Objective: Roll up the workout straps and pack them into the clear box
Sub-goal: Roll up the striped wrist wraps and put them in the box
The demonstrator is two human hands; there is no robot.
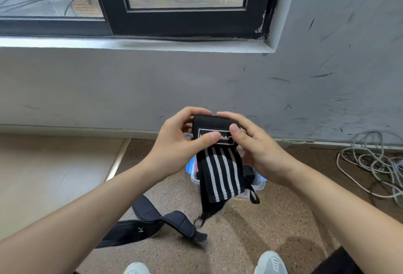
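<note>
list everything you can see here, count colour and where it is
striped strap: 1, black with white stripes, held above the box, upper end rolled, tail hanging
padded strap: 1, black, lying unrolled on the floor, lower left
clear box: 1, clear with blue latches, on the floor under the hands, dark items inside
cables: 1 tangle, grey-white, on the floor by the wall, right
window: 1, black frame, top
shoes: 2, pale grey, bottom edge
left hand: 1, grips the roll's left side
right hand: 1, grips the roll's right side
</note>
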